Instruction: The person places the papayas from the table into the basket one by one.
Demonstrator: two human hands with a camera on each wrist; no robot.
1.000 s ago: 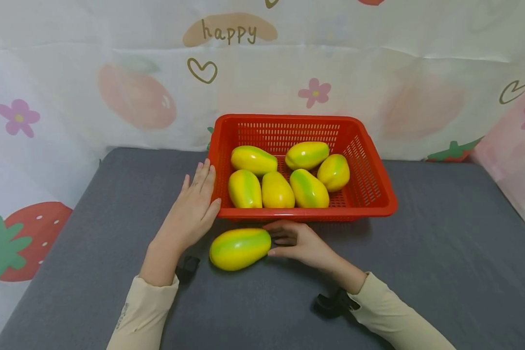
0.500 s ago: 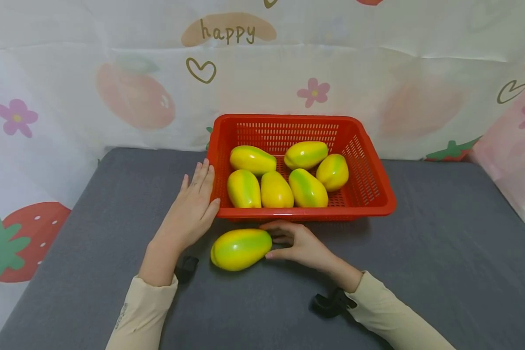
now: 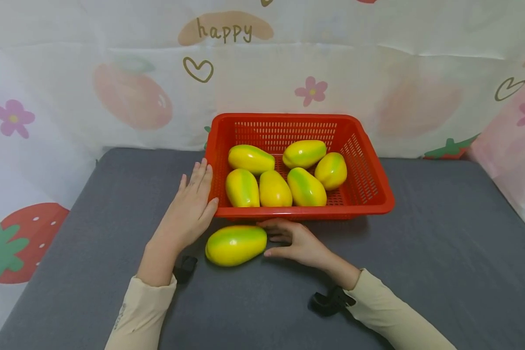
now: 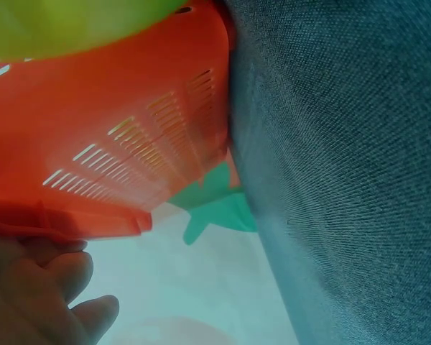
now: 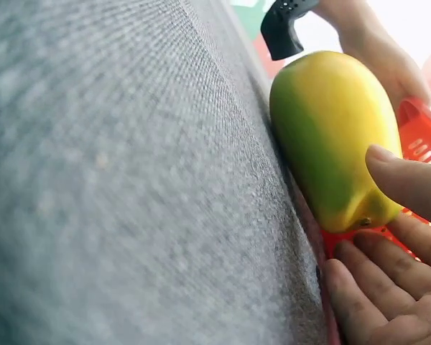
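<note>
A loose yellow-green papaya (image 3: 236,246) lies on the grey cloth in front of the red basket (image 3: 284,211). Beside its right end is my right hand (image 3: 299,244), thumb and fingers spread and loosely bent, gripping nothing. In the right wrist view that papaya (image 5: 330,129) shows its stem end towards the thumb and fingers (image 5: 381,280); contact there is hard to tell. My left hand (image 3: 185,209) rests straight-fingered along the basket's left side. The left wrist view shows its fingers (image 4: 68,277) at the basket's rim (image 4: 72,230). Several papayas (image 3: 275,188) lie inside the basket.
A printed cloth backdrop (image 3: 253,73) hangs right behind the basket. Grey cloth (image 3: 442,243) covers the table and stretches to both sides. Black wrist devices sit by the left wrist (image 3: 185,269) and right wrist (image 3: 330,301).
The loose papaya has shifted slightly left and towards the basket in the last half second. Both hands stay nearly where they were, and the whole head view has drifted a little.
</note>
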